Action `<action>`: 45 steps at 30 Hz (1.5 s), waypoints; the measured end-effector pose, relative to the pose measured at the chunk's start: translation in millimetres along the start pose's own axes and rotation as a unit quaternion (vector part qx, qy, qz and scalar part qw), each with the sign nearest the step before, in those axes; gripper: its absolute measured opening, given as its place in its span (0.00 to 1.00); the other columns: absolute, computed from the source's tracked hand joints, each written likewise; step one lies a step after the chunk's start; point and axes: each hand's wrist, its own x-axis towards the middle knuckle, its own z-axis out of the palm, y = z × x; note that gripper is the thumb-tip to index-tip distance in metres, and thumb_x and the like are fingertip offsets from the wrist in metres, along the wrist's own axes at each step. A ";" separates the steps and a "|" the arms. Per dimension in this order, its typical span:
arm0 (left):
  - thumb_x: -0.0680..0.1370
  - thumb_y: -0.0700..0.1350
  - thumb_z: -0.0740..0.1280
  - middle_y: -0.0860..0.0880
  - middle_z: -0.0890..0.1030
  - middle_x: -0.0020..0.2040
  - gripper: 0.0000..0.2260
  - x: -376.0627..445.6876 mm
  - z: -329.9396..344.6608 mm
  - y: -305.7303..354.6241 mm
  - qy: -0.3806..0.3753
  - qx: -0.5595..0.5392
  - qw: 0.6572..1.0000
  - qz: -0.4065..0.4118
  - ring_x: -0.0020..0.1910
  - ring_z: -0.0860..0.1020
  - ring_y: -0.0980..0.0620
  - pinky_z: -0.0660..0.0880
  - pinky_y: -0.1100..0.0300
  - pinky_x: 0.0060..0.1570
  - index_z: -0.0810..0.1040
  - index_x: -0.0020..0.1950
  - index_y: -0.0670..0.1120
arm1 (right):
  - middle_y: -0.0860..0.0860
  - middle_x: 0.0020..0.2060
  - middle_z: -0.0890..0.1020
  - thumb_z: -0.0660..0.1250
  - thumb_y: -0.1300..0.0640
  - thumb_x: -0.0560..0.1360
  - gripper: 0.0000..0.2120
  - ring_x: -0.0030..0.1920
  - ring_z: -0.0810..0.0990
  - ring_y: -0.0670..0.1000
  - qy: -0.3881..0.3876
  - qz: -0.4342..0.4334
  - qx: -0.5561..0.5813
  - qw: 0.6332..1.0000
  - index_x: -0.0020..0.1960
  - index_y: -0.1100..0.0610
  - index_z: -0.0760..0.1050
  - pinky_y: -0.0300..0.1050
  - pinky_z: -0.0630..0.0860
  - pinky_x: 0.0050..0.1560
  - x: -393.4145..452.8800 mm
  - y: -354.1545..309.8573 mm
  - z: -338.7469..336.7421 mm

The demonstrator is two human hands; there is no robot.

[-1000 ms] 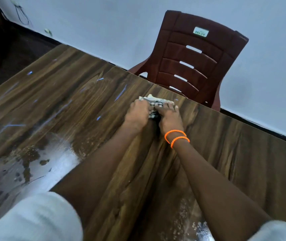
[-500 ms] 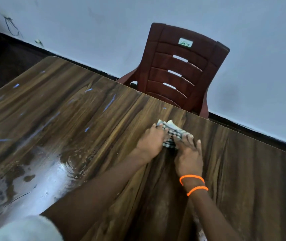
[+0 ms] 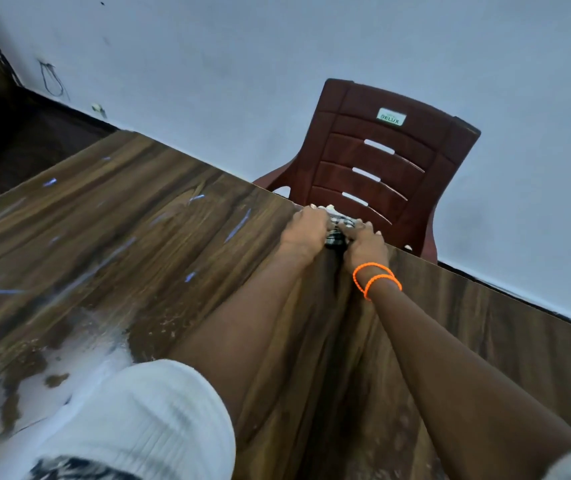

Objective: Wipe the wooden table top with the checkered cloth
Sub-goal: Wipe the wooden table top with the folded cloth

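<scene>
Checkered cloth point(image 3: 335, 233) bunched at the desk's point(image 3: 159, 244) far edge, right in front of the red chair point(image 3: 377, 168). Left hand point(image 3: 306, 230) and right hand point(image 3: 365, 245) both on it — fingers curled over the wad, grip pressing down. No desk left beyond the cloth; open wood to left and right. Wet sheen near left point(image 3: 79, 362).

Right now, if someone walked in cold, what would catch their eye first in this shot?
Probably both hands, left hand and right hand, pressing a bunched checkered cloth at the far edge of the wooden table top. Next, the dark red plastic chair right behind that edge, against the pale wall. Then the bright orange bracelets on the right wrist and the white wet patch at near left.
</scene>
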 end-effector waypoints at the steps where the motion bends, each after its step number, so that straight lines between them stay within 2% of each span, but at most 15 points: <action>1: 0.81 0.46 0.62 0.38 0.79 0.56 0.12 1.1 -5.1 -10.5 -0.004 0.006 1.000 -0.010 0.58 0.78 0.37 0.76 0.48 0.55 0.79 0.58 0.41 | 0.60 0.72 0.67 0.59 0.65 0.76 0.23 0.72 0.63 0.63 -0.001 -0.011 -0.004 1.000 0.69 0.50 0.72 0.51 0.55 0.73 1.9 -11.3 3.2; 5: 0.79 0.44 0.64 0.40 0.78 0.58 0.12 -3.7 -30.4 -55.6 0.003 0.026 0.999 -0.043 0.60 0.76 0.39 0.75 0.49 0.58 0.80 0.61 0.46 | 0.60 0.70 0.67 0.60 0.64 0.75 0.24 0.67 0.68 0.63 -0.015 -0.033 -0.001 0.999 0.70 0.53 0.70 0.50 0.66 0.68 9.0 -60.6 16.4; 8: 0.79 0.44 0.64 0.40 0.79 0.58 0.12 -17.2 -47.7 -80.8 0.009 0.009 0.997 -0.076 0.60 0.77 0.39 0.77 0.48 0.59 0.80 0.60 0.45 | 0.60 0.71 0.66 0.59 0.63 0.76 0.24 0.68 0.67 0.62 -0.045 -0.037 0.001 0.998 0.71 0.55 0.68 0.50 0.66 0.69 6.1 -91.8 30.0; 12: 0.80 0.47 0.63 0.39 0.78 0.58 0.12 -49.5 -64.8 -114.4 0.021 -0.029 0.991 -0.126 0.61 0.76 0.39 0.76 0.48 0.59 0.79 0.60 0.44 | 0.60 0.71 0.65 0.59 0.64 0.76 0.24 0.66 0.68 0.63 -0.039 -0.040 0.026 0.998 0.72 0.60 0.64 0.53 0.68 0.67 -18.9 -132.0 46.8; 14: 0.80 0.50 0.63 0.40 0.78 0.59 0.13 -69.7 -71.8 -130.5 0.018 -0.044 0.989 -0.143 0.61 0.75 0.40 0.75 0.47 0.60 0.79 0.60 0.45 | 0.60 0.71 0.66 0.60 0.63 0.76 0.24 0.66 0.69 0.63 -0.043 -0.045 0.038 0.997 0.71 0.59 0.64 0.53 0.69 0.65 -35.8 -149.1 54.9; 17: 0.80 0.49 0.63 0.39 0.79 0.57 0.12 -101.2 -79.3 -152.4 0.008 -0.027 0.989 -0.144 0.60 0.77 0.39 0.76 0.49 0.59 0.81 0.60 0.48 | 0.59 0.71 0.66 0.60 0.65 0.75 0.24 0.66 0.68 0.63 -0.044 -0.058 0.051 0.996 0.71 0.59 0.65 0.54 0.69 0.66 -63.5 -171.7 62.3; 21: 0.79 0.45 0.62 0.39 0.79 0.56 0.12 -148.0 -86.5 -175.2 0.024 -0.010 0.985 -0.171 0.59 0.76 0.38 0.74 0.50 0.58 0.79 0.60 0.46 | 0.59 0.70 0.66 0.60 0.69 0.72 0.27 0.69 0.65 0.62 -0.050 -0.164 -0.007 0.985 0.69 0.53 0.70 0.55 0.64 0.71 -107.1 -194.8 70.1; 26: 0.81 0.44 0.57 0.40 0.77 0.60 0.13 -209.9 -96.0 -200.1 0.024 0.021 0.980 -0.195 0.62 0.75 0.39 0.71 0.48 0.62 0.74 0.63 0.43 | 0.56 0.75 0.61 0.57 0.66 0.75 0.28 0.75 0.55 0.58 -0.069 -0.197 -0.049 0.977 0.73 0.50 0.66 0.52 0.55 0.75 -163.4 -221.8 80.7; 31: 0.83 0.44 0.56 0.40 0.76 0.64 0.17 -275.5 -108.8 -218.6 0.003 0.040 0.976 -0.212 0.65 0.74 0.40 0.71 0.49 0.66 0.70 0.72 0.46 | 0.55 0.76 0.59 0.55 0.67 0.76 0.28 0.78 0.51 0.56 -0.098 -0.204 -0.037 0.973 0.74 0.49 0.64 0.52 0.50 0.77 -223.9 -246.9 85.8; 37: 0.84 0.43 0.54 0.44 0.67 0.75 0.19 -353.1 -121.4 -231.9 -0.034 0.054 0.975 -0.213 0.72 0.68 0.43 0.68 0.49 0.69 0.66 0.75 0.49 | 0.54 0.77 0.58 0.55 0.68 0.76 0.29 0.78 0.50 0.56 -0.118 -0.204 -0.029 0.971 0.74 0.48 0.63 0.52 0.48 0.78 -295.4 -268.6 93.3; 42: 0.84 0.41 0.53 0.44 0.64 0.77 0.20 -413.2 -124.6 -241.7 -0.044 0.065 0.974 -0.212 0.73 0.66 0.42 0.66 0.49 0.70 0.64 0.77 0.49 | 0.53 0.77 0.58 0.55 0.67 0.76 0.29 0.78 0.49 0.55 -0.131 -0.208 -0.024 0.969 0.74 0.48 0.63 0.51 0.46 0.78 -350.9 -279.9 99.7; 45: 0.84 0.41 0.53 0.45 0.65 0.76 0.19 -450.1 -125.9 -247.5 -0.044 0.085 0.977 -0.190 0.72 0.66 0.42 0.66 0.50 0.70 0.68 0.74 0.51 | 0.53 0.77 0.58 0.55 0.68 0.75 0.30 0.78 0.49 0.55 -0.132 -0.208 -0.020 0.969 0.74 0.47 0.63 0.51 0.46 0.78 -386.2 -286.8 103.1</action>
